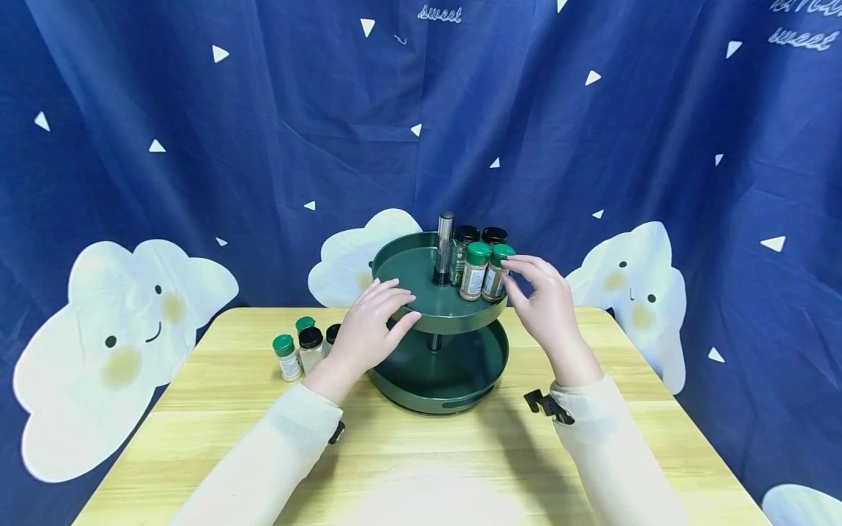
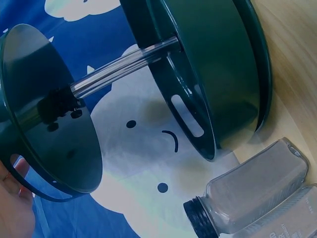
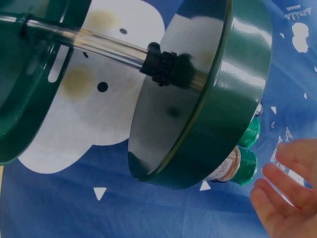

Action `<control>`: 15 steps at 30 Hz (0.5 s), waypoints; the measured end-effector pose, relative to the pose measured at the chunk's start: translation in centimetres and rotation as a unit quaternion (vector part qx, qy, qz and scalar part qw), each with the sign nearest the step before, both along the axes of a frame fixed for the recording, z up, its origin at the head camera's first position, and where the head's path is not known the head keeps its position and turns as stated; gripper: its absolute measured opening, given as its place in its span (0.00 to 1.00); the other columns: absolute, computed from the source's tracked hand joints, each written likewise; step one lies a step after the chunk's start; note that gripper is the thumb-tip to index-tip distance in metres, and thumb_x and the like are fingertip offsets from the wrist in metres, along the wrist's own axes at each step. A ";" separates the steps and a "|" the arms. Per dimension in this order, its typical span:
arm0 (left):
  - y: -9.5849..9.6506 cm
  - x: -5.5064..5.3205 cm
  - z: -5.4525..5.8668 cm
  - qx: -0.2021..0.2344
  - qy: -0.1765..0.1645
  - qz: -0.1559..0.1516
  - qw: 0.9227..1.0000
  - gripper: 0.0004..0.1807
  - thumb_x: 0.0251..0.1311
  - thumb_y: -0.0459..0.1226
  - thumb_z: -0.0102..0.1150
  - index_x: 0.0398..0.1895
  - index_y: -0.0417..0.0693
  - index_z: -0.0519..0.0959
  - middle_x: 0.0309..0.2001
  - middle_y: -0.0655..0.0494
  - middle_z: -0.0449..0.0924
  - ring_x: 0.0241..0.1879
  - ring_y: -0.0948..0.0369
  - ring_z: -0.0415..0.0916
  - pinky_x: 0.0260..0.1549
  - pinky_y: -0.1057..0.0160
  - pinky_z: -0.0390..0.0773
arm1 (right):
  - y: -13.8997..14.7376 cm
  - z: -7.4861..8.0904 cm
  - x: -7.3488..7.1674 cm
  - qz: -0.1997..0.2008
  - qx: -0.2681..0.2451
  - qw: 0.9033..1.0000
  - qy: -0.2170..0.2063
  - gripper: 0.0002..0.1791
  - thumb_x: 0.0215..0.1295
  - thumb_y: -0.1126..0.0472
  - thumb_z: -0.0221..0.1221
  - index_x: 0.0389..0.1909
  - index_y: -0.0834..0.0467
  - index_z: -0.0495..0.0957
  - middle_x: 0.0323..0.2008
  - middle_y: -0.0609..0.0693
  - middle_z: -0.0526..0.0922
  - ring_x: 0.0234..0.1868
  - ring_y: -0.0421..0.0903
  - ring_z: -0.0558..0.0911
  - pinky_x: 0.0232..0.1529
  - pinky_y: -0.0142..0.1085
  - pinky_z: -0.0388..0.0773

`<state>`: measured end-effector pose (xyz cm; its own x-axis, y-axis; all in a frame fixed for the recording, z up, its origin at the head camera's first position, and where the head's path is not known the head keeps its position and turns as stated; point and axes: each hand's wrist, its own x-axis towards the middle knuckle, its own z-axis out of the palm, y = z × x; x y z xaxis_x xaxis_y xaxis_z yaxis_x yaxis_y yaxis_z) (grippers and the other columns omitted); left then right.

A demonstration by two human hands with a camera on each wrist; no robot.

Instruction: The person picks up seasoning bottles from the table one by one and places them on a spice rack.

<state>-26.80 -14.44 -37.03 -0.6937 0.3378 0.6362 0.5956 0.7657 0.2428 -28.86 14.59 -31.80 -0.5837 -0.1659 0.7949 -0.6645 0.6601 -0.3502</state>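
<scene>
A dark green two-tier round rack [image 1: 437, 318] stands on the table. At the left rim of its upper tray is my left hand [image 1: 371, 325], fingers loosely bent, holding no jar; in the left wrist view its fingers [image 2: 11, 186] show by the slot in the tray wall. On the right part of that tray stand two green-capped spice jars [image 1: 473, 277] with two black-capped ones [image 1: 495, 235] behind. My right hand [image 1: 549, 307] is beside the outer green-capped jar [image 3: 242, 168], fingers spread and apart from its cap in the right wrist view.
Several more spice jars [image 1: 288, 361], with green and black caps, stand on the wooden table [image 1: 421, 460] left of the rack, partly behind my left hand. The lower tray [image 1: 454, 365] holds no jars. A blue curtain [image 1: 263, 131] with clouds hangs behind.
</scene>
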 end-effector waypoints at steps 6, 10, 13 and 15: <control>0.0 0.1 0.0 0.002 0.001 -0.001 1.000 0.23 0.70 0.52 0.56 0.57 0.48 0.82 0.57 0.54 0.82 0.70 0.55 0.66 0.75 0.54 0.52 | 0.2 -0.6 0.7 0.003 0.003 1.000 -0.004 0.12 0.62 0.67 0.67 0.48 0.61 0.86 0.49 0.55 0.85 0.53 0.56 0.81 0.56 0.52 0.77; 0.0 0.0 0.0 0.002 0.001 -0.002 1.000 0.23 0.70 0.52 0.56 0.57 0.48 0.82 0.57 0.54 0.82 0.70 0.55 0.66 0.75 0.54 0.52 | 0.4 -1.2 1.1 0.003 0.005 1.000 -0.002 0.12 0.62 0.67 0.68 0.47 0.61 0.86 0.48 0.55 0.86 0.52 0.55 0.82 0.53 0.51 0.78; 0.0 0.0 0.0 0.002 -0.001 -0.002 1.000 0.23 0.70 0.53 0.56 0.57 0.48 0.82 0.57 0.54 0.82 0.70 0.56 0.66 0.75 0.54 0.52 | 0.5 -1.6 1.4 0.001 0.007 1.000 -0.004 0.12 0.62 0.67 0.68 0.47 0.61 0.86 0.48 0.54 0.86 0.52 0.55 0.82 0.49 0.49 0.80; 0.0 0.0 0.0 0.002 -0.003 -0.001 1.000 0.23 0.70 0.53 0.56 0.58 0.48 0.82 0.57 0.54 0.82 0.70 0.56 0.66 0.75 0.54 0.52 | 0.5 -1.8 1.6 0.001 0.006 1.000 -0.005 0.12 0.62 0.67 0.68 0.47 0.61 0.86 0.48 0.55 0.86 0.51 0.54 0.82 0.46 0.48 0.80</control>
